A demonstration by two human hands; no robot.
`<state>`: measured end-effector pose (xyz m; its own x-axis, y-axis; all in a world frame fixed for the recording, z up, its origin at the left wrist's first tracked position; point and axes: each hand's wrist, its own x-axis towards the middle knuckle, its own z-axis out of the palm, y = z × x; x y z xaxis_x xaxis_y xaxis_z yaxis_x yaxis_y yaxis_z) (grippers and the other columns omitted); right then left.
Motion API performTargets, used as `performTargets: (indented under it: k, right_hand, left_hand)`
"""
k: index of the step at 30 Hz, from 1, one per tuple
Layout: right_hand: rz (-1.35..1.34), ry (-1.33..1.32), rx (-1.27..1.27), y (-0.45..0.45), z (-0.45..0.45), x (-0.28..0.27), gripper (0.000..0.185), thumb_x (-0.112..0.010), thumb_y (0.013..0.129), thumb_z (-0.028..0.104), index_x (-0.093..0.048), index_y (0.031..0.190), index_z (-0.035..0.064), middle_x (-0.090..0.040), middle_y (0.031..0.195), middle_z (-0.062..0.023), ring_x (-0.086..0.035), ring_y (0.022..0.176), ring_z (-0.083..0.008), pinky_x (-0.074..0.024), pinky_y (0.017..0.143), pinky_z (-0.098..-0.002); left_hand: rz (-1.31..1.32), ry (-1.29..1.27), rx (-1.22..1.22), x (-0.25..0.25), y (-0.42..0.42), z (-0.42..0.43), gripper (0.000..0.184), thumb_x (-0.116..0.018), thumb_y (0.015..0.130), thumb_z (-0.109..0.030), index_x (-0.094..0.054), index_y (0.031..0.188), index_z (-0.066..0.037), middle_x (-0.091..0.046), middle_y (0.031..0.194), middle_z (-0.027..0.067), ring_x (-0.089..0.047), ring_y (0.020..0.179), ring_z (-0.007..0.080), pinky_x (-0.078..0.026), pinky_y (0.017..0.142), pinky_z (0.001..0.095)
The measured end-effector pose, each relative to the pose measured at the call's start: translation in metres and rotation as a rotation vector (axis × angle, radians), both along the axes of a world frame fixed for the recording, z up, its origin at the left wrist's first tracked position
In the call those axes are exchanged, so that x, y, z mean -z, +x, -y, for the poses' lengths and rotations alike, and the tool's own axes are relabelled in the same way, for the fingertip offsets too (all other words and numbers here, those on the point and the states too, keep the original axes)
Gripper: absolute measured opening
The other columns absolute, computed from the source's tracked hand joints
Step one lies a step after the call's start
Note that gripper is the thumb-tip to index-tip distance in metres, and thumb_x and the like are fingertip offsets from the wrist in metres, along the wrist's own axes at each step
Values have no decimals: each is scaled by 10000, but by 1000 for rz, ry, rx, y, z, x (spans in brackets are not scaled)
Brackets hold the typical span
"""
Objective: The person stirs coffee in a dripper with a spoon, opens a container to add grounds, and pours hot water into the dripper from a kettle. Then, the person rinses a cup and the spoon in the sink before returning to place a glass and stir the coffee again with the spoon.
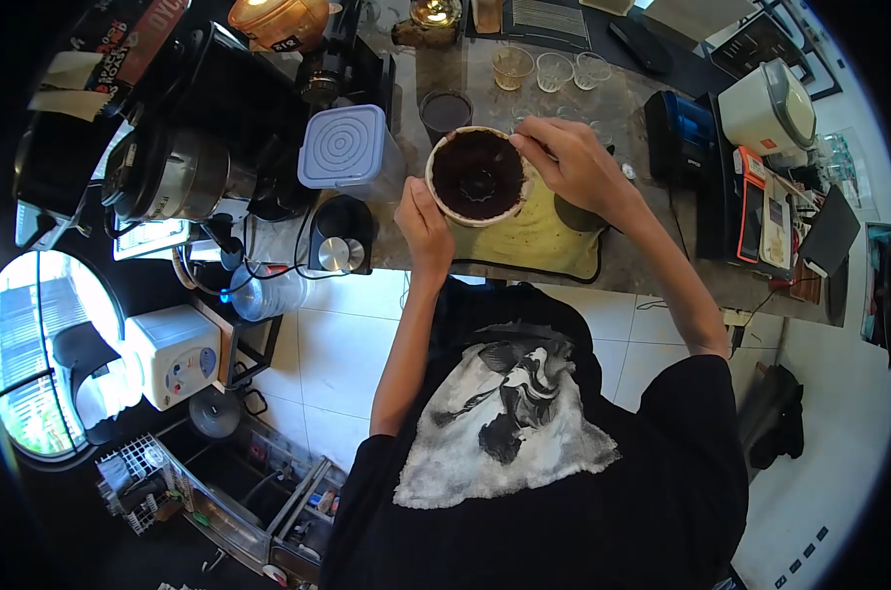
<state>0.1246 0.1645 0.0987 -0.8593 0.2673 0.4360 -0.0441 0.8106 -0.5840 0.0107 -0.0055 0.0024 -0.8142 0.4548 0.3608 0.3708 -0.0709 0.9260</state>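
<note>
Both hands are at a round coffee dripper [478,179] over the front part of the counter, its mouth turned up toward me. Its rim is pale, and the inside is coated dark brown, like wet coffee grounds, with a small ridged ring at the bottom. My left hand [427,224] is closed on its left side, thumb near the rim. At the upper right, my right hand [566,165] pinches the rim between thumb and fingers. A yellow cloth [549,236] lies beneath. Just behind the dripper stands a dark glass [446,110].
A lidded plastic container [345,147] and a small black scale [341,236] are on the left, near a coffee machine [170,177]. Several small glasses [554,72] stand at the back. To the right are a blue-black device [680,138] and a black organizer [726,206].
</note>
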Motion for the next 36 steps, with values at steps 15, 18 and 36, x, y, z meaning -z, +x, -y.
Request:
performTargets:
  k: [15, 18, 36]
  right_hand:
    - [-8, -803, 153, 4, -18, 50, 271, -533, 959, 183, -545, 741, 22, -494, 590, 27, -419, 546, -38, -324, 509, -228]
    - [-16, -917, 171, 5, -20, 44, 263, -537, 958, 202, -567, 755, 37, -507, 597, 34, -420, 544, -29, -323, 511, -214]
    - [-92, -618, 330, -69, -95, 74, 254, -558, 940, 228, -618, 817, 13, -561, 606, -11, -491, 545, -83, -375, 524, -257]
  left_hand:
    - [11, -56, 30, 6, -1, 4, 382, -334, 1042, -247, -445, 780, 8, -444, 654, 46, -401, 626, 109, -349, 559, 296]
    - [20, -44, 33, 5, -1, 3, 380, -336, 1042, -244, -446, 780, 9, -444, 653, 46, -399, 625, 108, -348, 557, 296]
    - [7, -43, 36, 7, -1, 2, 385, -326, 1046, -244, -450, 781, 6, -481, 666, 51, -428, 618, 111, -363, 561, 287]
